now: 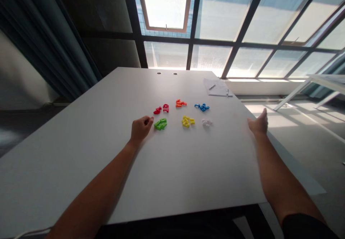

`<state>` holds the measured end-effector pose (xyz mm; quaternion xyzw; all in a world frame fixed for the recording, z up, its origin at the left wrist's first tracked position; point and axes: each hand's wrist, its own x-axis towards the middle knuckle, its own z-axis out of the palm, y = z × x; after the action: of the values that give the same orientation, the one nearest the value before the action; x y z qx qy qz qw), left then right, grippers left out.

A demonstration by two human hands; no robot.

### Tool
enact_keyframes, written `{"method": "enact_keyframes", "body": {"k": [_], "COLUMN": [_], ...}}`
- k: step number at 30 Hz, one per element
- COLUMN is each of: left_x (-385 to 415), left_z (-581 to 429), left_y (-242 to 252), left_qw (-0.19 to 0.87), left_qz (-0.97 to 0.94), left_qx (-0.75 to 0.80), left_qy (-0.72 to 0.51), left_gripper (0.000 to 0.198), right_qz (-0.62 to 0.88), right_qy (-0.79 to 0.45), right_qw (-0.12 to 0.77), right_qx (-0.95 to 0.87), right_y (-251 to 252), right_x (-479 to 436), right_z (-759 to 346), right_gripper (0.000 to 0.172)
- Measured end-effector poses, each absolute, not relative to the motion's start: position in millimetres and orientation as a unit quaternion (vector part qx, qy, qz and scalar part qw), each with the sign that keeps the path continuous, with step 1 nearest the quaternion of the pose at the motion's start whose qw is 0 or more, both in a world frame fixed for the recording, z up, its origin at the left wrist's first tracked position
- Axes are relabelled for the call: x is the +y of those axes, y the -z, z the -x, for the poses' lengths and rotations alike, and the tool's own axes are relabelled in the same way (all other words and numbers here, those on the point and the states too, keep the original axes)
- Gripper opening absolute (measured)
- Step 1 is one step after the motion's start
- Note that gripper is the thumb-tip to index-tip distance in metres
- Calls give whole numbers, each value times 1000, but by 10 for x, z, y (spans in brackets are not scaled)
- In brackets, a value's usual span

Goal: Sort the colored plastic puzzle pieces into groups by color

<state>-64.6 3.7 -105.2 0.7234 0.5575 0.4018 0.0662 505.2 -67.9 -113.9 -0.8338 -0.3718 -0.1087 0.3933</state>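
My left hand (pixel 142 127) rests on the white table (pixel 167 174) with its fingers curled into a fist, and nothing shows in it. Just right of it lies a small heap of green plastic pieces (pixel 160 124). Behind that heap are red pieces (pixel 157 110) and a pinkish-red piece (pixel 165 108). Orange pieces (pixel 180 103), blue pieces (pixel 202 107), yellow pieces (pixel 187 121) and whitish pieces (pixel 207 123) form separate groups further right. At the table's right edge, my right hand (pixel 259 123) is open, thumb apart from the fingers, touching none of the pieces.
Toward the far right corner lie sheets of paper (pixel 219 87) with a pen (pixel 212 87) on them. Two round holes sit near the far edge. Large windows (pixel 215 16) rise beyond, a dark curtain (pixel 48 34) hangs left, and another white table (pixel 329 83) stands right.
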Motion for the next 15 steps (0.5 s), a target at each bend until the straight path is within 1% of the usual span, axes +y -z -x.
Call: {"method": "enact_keyframes", "body": {"k": [1,2,3,6,7,8,9,12,13,15], "left_x": [39,40,40,40,41,44,47,55,51,25], "left_z": [646,646,646,640,638,637,638,652,656,649], "left_y": [1053,1054,1054,1053,1056,1060,1066,1082,1078,1043], "left_qw": [66,66,65,63,61,60,57,50,45,29], "left_qz": [-726,-727,-728,-731,-732,-734,-735,-737,-736,-738], "left_qx": [555,554,552,549,549,548,547,547,549,550], "left_qy": [-401,-401,-401,-400,-398,-397,-396,-393,-393,-390], "left_gripper": [45,45,45,46,45,45,45,45,46,45], "right_qz": [851,859,860,846,843,843,844,839,826,770], "right_qy": [99,89,81,80,82,82,81,84,83,76], "right_qw": [394,404,418,449,451,446,435,408,412,449], "right_qx": [-332,-302,-283,-277,-282,-290,-302,-351,-375,-446], "right_y": [1199,1248,1283,1317,1313,1307,1299,1275,1263,1217], "right_x": [-691,-691,-680,-600,-568,-538,-511,-461,-452,-443], "right_z": [-5132,-5180,-5200,-5148,-5110,-5066,-5017,-4841,-4767,-4579], "right_gripper": [88,81,71,34,25,21,23,37,38,33]}}
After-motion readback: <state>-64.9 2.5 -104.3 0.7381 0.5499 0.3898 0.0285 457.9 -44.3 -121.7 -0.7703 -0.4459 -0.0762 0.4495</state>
